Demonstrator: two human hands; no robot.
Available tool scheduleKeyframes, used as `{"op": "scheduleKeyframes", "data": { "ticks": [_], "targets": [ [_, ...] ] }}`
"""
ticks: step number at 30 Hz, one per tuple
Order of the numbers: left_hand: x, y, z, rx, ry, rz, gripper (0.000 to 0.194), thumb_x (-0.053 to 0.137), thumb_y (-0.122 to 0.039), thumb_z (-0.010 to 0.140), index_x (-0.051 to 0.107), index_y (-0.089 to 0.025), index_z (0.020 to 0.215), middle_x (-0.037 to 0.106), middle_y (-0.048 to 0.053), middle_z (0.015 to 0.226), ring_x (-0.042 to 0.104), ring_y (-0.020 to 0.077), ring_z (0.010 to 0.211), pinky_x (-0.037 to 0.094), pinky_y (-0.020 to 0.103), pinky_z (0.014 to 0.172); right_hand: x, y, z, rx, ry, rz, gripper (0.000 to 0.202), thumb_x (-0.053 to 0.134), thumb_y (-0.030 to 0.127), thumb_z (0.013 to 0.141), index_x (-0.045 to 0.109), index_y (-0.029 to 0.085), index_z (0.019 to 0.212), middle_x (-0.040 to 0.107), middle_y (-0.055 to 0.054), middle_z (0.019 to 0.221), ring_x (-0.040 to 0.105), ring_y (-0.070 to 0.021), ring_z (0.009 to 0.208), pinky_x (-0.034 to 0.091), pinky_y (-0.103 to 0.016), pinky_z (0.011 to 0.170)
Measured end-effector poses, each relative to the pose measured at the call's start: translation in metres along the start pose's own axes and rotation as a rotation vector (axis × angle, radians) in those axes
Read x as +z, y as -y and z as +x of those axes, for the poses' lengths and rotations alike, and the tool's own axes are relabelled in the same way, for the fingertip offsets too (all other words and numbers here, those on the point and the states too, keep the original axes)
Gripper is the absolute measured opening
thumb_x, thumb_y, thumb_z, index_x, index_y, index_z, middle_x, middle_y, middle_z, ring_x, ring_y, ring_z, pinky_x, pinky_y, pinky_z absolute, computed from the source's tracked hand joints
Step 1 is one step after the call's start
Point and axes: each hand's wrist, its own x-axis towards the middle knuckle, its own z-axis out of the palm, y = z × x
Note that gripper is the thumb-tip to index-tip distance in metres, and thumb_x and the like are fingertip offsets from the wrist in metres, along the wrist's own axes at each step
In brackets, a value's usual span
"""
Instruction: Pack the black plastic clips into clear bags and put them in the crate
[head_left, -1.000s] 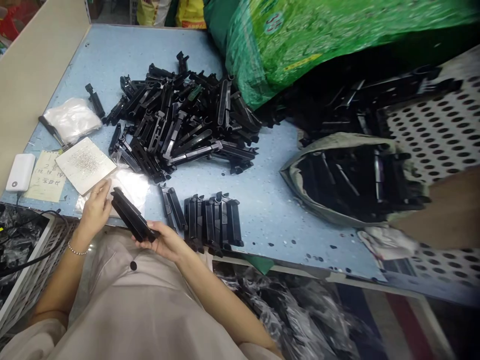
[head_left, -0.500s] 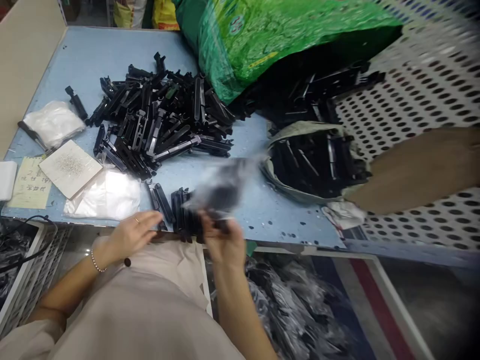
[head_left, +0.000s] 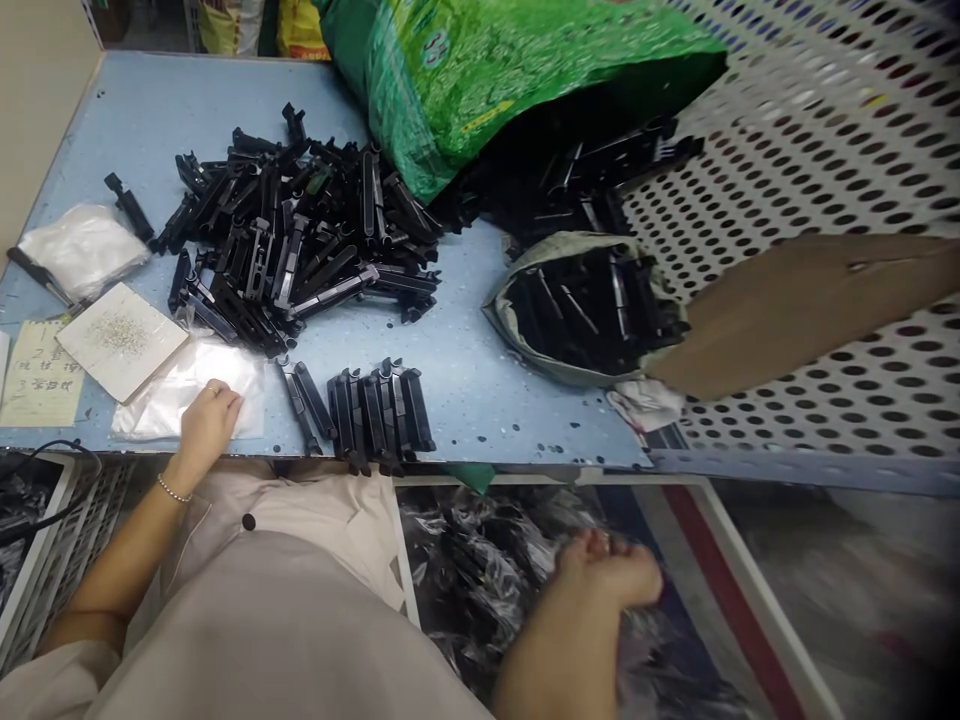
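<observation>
My left hand (head_left: 210,425) is at the stack of clear plastic bags (head_left: 154,405) by the table's front edge, its fingers pinched together on a bag. Low on the right, my right hand (head_left: 607,572) is over the bin with bagged black parts (head_left: 480,560); blur and the turned wrist hide what its fingers do. Between the hands, a row of slim black plastic parts (head_left: 379,415) lies side by side at the table edge. Two more parts (head_left: 304,405) lie slanted just left of the row. Behind them spreads a large loose pile of the same parts (head_left: 281,245).
A green sack (head_left: 525,80) lies at the back, open, with black parts spilling out. Right of centre sits an open cloth bag (head_left: 517,345) of parts, beside a perforated white panel (head_left: 825,180). A square white block (head_left: 124,340) and a handwritten yellow note (head_left: 41,375) are at left.
My right hand has carried a bag of black parts from the table edge down right to over the bin. My left hand has moved left from the row to the plastic bags.
</observation>
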Motion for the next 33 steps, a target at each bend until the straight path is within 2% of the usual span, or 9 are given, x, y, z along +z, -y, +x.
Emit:
{"op": "scheduleKeyframes", "data": {
  "ticks": [3, 4, 6, 8, 13, 18, 23, 26, 33],
  "targets": [
    [-0.008, 0.011, 0.004, -0.094, -0.013, -0.316, 0.012, 0.068, -0.030, 0.084, 0.073, -0.020, 0.078, 0.062, 0.005, 0.097, 0.061, 0.0193, 0.090, 0.048, 0.032, 0.081, 0.058, 0.012, -0.031, -0.143, 0.112, -0.093, 0.027, 0.063, 0.048, 0.075, 0.065, 0.025, 0.090, 0.066, -0.011, 0.108, 0.063, -0.0316, 0.111, 0.050, -0.062, 0.094],
    [-0.010, 0.014, 0.005, -0.130, -0.027, -0.401, 0.011, 0.073, -0.031, 0.079, 0.072, -0.020, 0.075, 0.062, 0.005, 0.095, 0.061, 0.0194, 0.091, 0.049, 0.033, 0.083, 0.080, 0.018, -0.050, -0.221, 0.250, -0.154, 0.024, 0.070, 0.043, 0.074, 0.068, 0.023, 0.088, 0.068, -0.011, 0.105, 0.062, -0.0304, 0.110, 0.045, -0.060, 0.103],
    [-0.013, 0.017, 0.006, -0.187, -0.057, -0.521, 0.015, 0.080, -0.032, 0.071, 0.071, -0.019, 0.070, 0.061, 0.004, 0.091, 0.061, 0.0193, 0.091, 0.048, 0.033, 0.085, 0.121, 0.033, -0.095, -0.652, 0.727, -0.498, 0.024, 0.064, 0.041, 0.085, 0.073, 0.021, 0.094, 0.066, -0.014, 0.115, 0.055, -0.0324, 0.117, 0.036, -0.061, 0.108],
    [-0.016, 0.019, 0.006, -0.214, -0.059, -0.591, 0.017, 0.080, -0.033, 0.071, 0.072, -0.019, 0.069, 0.062, 0.004, 0.090, 0.061, 0.0194, 0.092, 0.048, 0.034, 0.089, 0.154, 0.046, -0.139, -0.917, 0.935, -0.761, 0.025, 0.059, 0.037, 0.091, 0.071, 0.017, 0.100, 0.062, -0.016, 0.125, 0.049, -0.0353, 0.118, 0.038, -0.059, 0.101],
    [-0.017, 0.020, 0.000, -0.228, -0.082, -0.603, 0.018, 0.074, -0.037, 0.079, 0.076, -0.019, 0.077, 0.064, 0.007, 0.099, 0.063, 0.0204, 0.098, 0.048, 0.035, 0.092, 0.185, 0.054, -0.176, -1.091, 1.071, -1.050, 0.021, 0.050, 0.021, 0.092, 0.066, 0.008, 0.100, 0.060, -0.023, 0.117, 0.050, -0.0326, 0.102, 0.042, -0.045, 0.083],
    [-0.017, 0.014, -0.007, -0.215, -0.173, -0.624, 0.012, 0.072, -0.029, 0.080, 0.070, -0.019, 0.086, 0.068, 0.006, 0.099, 0.065, 0.0192, 0.095, 0.051, 0.034, 0.087, 0.180, 0.058, -0.160, -0.714, 1.107, -0.778, 0.026, 0.047, 0.026, 0.094, 0.061, 0.013, 0.112, 0.061, -0.019, 0.121, 0.057, -0.0297, 0.108, 0.047, -0.044, 0.092],
    [-0.013, 0.008, -0.007, -0.127, 0.035, -0.460, 0.019, 0.056, -0.020, 0.088, 0.073, -0.020, 0.096, 0.074, 0.007, 0.100, 0.068, 0.0216, 0.098, 0.052, 0.038, 0.091, 0.176, 0.065, -0.186, 0.322, 1.503, -0.098, 0.038, 0.055, 0.054, 0.092, 0.058, 0.020, 0.109, 0.072, -0.010, 0.097, 0.070, -0.0220, 0.085, 0.057, -0.033, 0.066],
    [-0.015, 0.011, -0.004, -0.059, -0.026, -0.346, 0.027, 0.052, -0.018, 0.089, 0.073, -0.019, 0.106, 0.071, 0.009, 0.113, 0.066, 0.0233, 0.109, 0.052, 0.039, 0.098, 0.178, 0.053, -0.211, 0.834, 1.651, 0.065, 0.044, 0.069, 0.056, 0.083, 0.057, 0.018, 0.103, 0.073, -0.008, 0.080, 0.071, -0.0192, 0.067, 0.053, -0.024, 0.048],
    [-0.024, 0.002, -0.027, 0.270, -0.236, 0.028, 0.056, 0.044, -0.008, 0.092, 0.050, -0.021, 0.146, 0.059, 0.013, 0.141, 0.058, 0.0237, 0.130, 0.049, 0.039, 0.112, 0.184, 0.031, -0.218, 0.960, 1.612, 0.065, 0.041, 0.081, 0.041, 0.076, 0.061, 0.016, 0.102, 0.073, -0.005, 0.077, 0.074, -0.0180, 0.065, 0.054, -0.018, 0.046]
  ]
}}
